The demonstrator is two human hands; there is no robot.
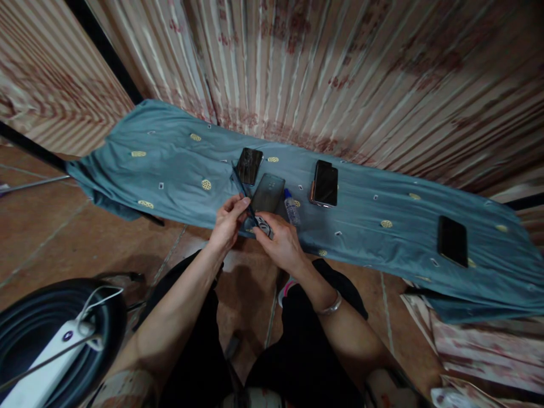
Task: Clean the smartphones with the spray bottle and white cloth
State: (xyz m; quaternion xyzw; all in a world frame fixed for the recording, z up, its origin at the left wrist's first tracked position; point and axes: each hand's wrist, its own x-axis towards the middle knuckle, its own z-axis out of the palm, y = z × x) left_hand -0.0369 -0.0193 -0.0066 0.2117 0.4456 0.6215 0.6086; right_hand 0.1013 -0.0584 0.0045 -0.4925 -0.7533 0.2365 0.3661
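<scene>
**A:** Head view, starting close in: what's nearest you?

**B:** My knees in black, the tiled floor, and a dark round thing (42, 334) at my lower left with a white bar across it. Then my two forearms, a bracelet (329, 309) on the right wrist.

**A:** And your hands?

**B:** They meet at the near edge of the blue cloth (170, 164). My left hand (227, 222) has its grip pinched shut on a thin dark tool (242, 190). My right hand (280, 243) has its grip closed on a small dark piece (262, 225); what it is, I can't tell.

**A:** How does the tool lie?

**B:** Its long axis runs from the small piece up and away to the left, slanting over the cloth. The lower end touches or nearly touches the piece, right between my hands. The left hand steers it; the right is just beside.

**A:** Beyond that?

**B:** A grey phone back (267, 194) just past my fingers, a small bottle (291, 207) beside it on the right, a cracked phone (249, 165) behind. Farther right, a phone in a tan case (325, 183), and well apart a black phone (453, 241). A striped curtain (340, 68) hangs behind.
</scene>
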